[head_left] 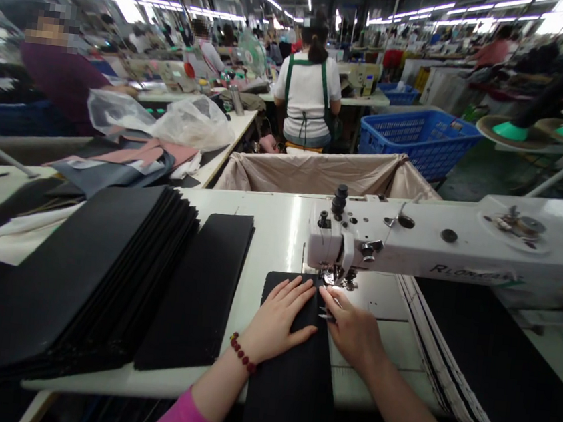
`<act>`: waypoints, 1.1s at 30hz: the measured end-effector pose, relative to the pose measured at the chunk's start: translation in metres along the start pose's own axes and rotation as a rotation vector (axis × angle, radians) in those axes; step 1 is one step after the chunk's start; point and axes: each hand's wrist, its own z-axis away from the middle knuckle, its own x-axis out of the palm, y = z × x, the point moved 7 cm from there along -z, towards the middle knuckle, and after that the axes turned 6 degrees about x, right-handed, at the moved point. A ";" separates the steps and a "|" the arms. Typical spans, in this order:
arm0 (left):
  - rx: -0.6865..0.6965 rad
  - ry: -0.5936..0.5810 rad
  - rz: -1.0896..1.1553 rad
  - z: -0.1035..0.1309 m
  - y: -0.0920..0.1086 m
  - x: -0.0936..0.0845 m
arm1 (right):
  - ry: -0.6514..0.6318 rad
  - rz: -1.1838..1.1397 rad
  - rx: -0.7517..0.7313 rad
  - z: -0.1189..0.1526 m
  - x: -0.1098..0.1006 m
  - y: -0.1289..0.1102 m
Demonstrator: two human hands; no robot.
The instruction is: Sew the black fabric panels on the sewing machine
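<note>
A black fabric panel [288, 379] lies under the needle area of a white sewing machine [409, 241] and hangs over the table's front edge. My left hand [277, 318] rests flat on the panel, fingers spread, just left of the presser foot [337, 277]. Beside the panel's right edge, my right hand [352, 326] is curled around small metal snips [326, 314], whose tips point left over the fabric. Its index finger reaches close to the presser foot.
Tall black panel stack [84, 271] and a smaller stack [197, 289] stand left. More panels [488, 347] lie right, under the machine arm. Behind the table are a fabric-lined bin [310, 170], a blue basket [415, 134] and a seated person [308, 89].
</note>
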 end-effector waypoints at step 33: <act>0.037 0.054 0.044 -0.001 -0.009 -0.002 | 0.007 0.049 0.030 0.000 -0.002 0.000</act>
